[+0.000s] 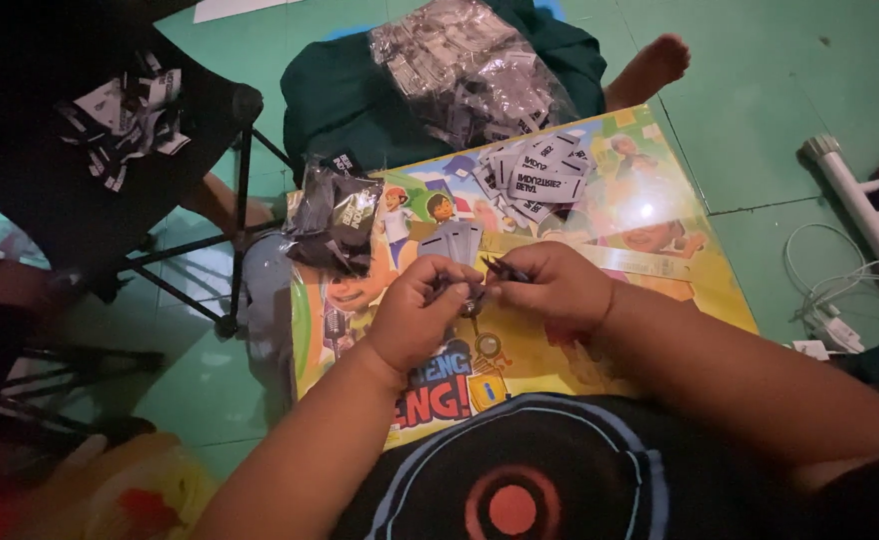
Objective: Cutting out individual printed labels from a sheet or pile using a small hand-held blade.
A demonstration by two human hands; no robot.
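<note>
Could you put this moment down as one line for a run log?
left hand: pinching small dark item | right hand: pinching same item | under hands: cartoon board | behind: tag pile, clear bag

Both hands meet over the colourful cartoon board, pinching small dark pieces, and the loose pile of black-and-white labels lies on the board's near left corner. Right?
Not quite. In the head view the left hand and right hand do meet over the cartoon board, pinching small dark pieces, but the pile of labels lies at the board's far edge, beyond the hands, not the near left corner.
</note>
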